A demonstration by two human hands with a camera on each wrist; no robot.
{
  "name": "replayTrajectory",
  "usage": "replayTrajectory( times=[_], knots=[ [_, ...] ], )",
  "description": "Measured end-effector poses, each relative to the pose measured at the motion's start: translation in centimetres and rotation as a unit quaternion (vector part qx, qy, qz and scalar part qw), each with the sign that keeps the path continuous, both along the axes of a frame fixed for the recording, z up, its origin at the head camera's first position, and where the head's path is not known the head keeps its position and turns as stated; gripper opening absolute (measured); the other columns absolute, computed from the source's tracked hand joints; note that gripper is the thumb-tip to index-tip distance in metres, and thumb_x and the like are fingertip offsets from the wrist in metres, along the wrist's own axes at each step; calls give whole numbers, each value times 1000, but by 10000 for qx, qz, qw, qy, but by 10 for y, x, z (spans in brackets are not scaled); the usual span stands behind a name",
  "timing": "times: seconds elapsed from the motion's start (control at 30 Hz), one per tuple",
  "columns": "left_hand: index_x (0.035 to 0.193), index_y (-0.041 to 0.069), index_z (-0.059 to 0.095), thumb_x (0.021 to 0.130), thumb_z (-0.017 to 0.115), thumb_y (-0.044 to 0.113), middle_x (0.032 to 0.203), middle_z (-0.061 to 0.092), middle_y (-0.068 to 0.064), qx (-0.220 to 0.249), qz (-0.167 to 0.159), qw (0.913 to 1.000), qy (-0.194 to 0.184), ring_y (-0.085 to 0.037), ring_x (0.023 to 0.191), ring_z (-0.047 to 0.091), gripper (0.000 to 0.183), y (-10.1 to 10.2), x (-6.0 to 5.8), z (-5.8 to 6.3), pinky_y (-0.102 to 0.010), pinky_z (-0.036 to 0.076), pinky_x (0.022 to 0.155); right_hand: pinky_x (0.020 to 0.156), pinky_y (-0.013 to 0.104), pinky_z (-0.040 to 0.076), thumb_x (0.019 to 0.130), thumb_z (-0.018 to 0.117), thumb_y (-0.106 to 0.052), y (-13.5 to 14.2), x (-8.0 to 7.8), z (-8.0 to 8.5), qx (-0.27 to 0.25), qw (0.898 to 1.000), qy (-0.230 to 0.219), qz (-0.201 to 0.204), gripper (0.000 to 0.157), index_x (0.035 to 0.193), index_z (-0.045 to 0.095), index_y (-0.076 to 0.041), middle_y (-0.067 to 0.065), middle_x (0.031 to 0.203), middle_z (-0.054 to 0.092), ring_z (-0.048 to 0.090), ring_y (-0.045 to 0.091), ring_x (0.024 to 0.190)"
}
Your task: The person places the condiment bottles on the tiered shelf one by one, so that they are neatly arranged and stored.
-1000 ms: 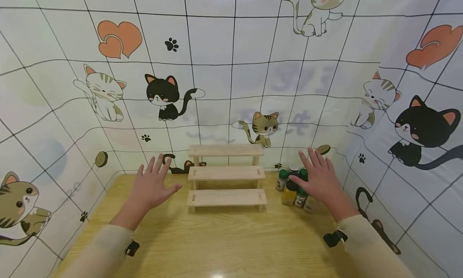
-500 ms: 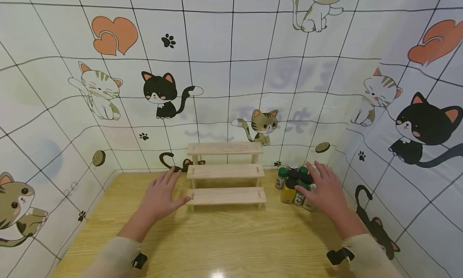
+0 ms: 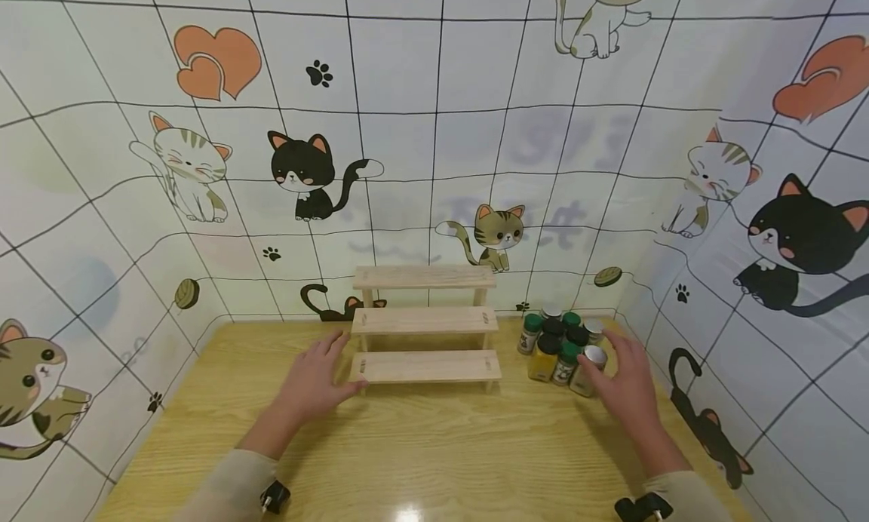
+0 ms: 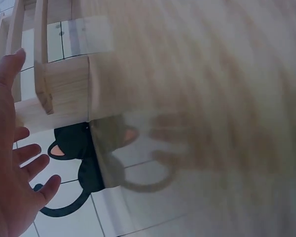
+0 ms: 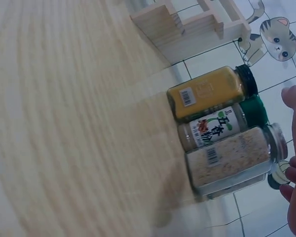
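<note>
Right hand (image 3: 627,386): thumb and fingers set wide apart, nothing held. It stands at the right side of the cluster of jars (image 3: 553,327), nearest the front silver-capped jar (image 5: 237,160); contact cannot be confirmed. Left hand (image 3: 315,379): spread wide, nothing held, beside the left end of the lowest step of the three-tier wooden rack (image 3: 424,366); whether the thumb touches the wood cannot be told. The jars stand upright and close-packed on the table (image 3: 421,454), to the right of the rack; no jar stands on it.

Step in hand, as judged: approach to the jars, ahead of any pick-up. The next move appears to call for the right thumb and fingers to narrow round the front silver-capped jar and raise it without knocking its neighbours.

Markings: the front green-capped jar (image 5: 214,128) carries a white label on which the characters 五香 are legible; its smaller print is not. Barcodes show on the yellow jar (image 5: 209,94) and the front silver-capped jar, digits unreadable. No brand name can be made out. Faint lettering-like marks on the cat-print backdrop (image 3: 407,145) cannot be read
</note>
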State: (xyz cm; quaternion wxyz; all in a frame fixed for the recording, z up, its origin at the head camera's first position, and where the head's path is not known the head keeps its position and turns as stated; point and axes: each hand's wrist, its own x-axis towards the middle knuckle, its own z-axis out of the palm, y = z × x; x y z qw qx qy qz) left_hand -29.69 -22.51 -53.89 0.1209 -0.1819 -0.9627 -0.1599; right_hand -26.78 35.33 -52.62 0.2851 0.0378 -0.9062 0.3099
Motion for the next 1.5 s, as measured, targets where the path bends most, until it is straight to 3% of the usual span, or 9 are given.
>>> replayTrajectory(
  times=[0.23,0.4,0.7,1.0,1.3,1.5],
  knots=[
    [164,-2,47,91,85,64,165,47,-27,283,-136,9995,-57,-53,147,49,105,6,-3,-9,-71,43,117,99,53,44,101,84,-18,-6,3,-16,-1091,9933,-288,-270,68,154,50,7,29,142,51,53,46,128],
    [160,-1,50,92,87,59,162,50,-27,483,-240,9981,-291,-51,145,52,99,10,-4,-10,-68,46,117,95,42,43,103,82,-19,-10,2,-24,-1551,9859,-506,-362,67,155,49,7,28,142,50,52,42,126],
    [151,5,60,90,93,50,154,57,-16,973,-206,9923,-743,-43,142,57,83,11,-12,-18,-63,49,115,84,4,41,104,81,-19,-14,-5,-38,-2263,9701,-745,-468,62,151,48,6,23,143,53,52,30,125],
    [149,6,64,89,93,51,149,61,-13,898,-131,9918,-900,-40,139,59,80,11,-15,-15,-60,49,116,90,9,41,108,76,-30,-19,-6,-51,-2492,9631,-817,-600,61,153,49,0,18,145,58,52,22,126],
    [141,3,71,85,97,47,137,66,-12,547,-41,9950,-832,-39,126,67,76,16,-15,-1,-58,55,108,87,6,43,103,83,-21,-23,-2,-52,-2432,9674,-203,-682,52,147,61,-2,12,134,66,55,4,112],
    [138,3,73,83,99,46,134,68,-11,430,-28,9964,-730,-39,124,69,75,15,-19,-2,-57,57,106,89,16,43,101,85,-19,-24,-3,-50,-2678,9589,259,-902,50,144,65,-3,5,127,64,54,8,107]
  ],
)
